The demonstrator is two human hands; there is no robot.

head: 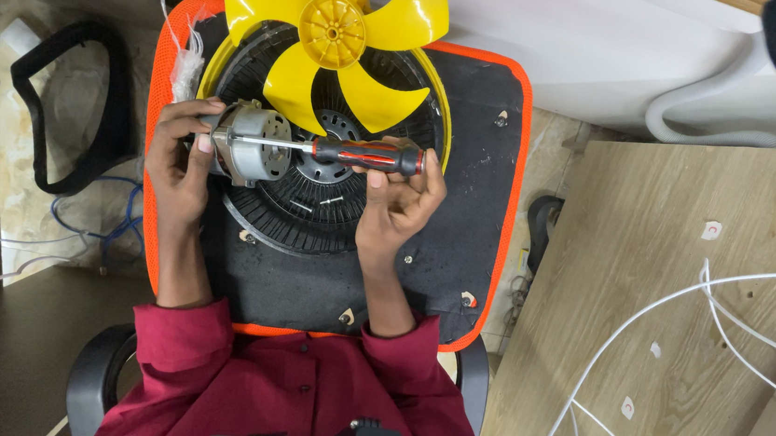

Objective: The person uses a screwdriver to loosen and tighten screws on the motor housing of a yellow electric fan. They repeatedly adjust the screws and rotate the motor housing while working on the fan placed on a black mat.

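Note:
My left hand (178,158) grips a small silver fan motor (249,145) and holds it sideways. My right hand (399,196) holds a screwdriver with a black and red handle (365,155), its shaft running left into the motor's end. Both hover above a black fan grille (332,213) that lies flat on a black chair seat with an orange rim (457,280). A yellow fan blade (329,35) rests on the grille's far edge. A few loose screws lie on the grille beneath the screwdriver.
A wooden board (661,307) lies at the right with white cables (673,383) across it. A black strap loop (70,106) and blue and white cables are on the floor at the left. A white pipe (706,115) curves at the upper right.

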